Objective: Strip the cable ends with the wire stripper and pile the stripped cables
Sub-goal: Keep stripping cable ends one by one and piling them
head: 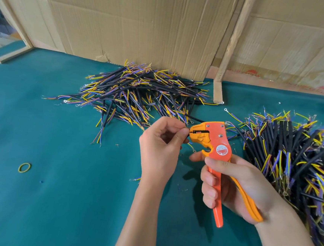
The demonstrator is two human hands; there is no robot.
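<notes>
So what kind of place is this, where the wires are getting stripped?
Probably a small cable-assembly workbench. Two big piles of short black cables lie on a green-covered table, flattened cardboard walls off the back, and the right hand works an orange wire stripper.

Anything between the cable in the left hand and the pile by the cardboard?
Nothing visible. The left hand pinches the cable at the stripper, and only bare green mat lies before the pile.
</notes>
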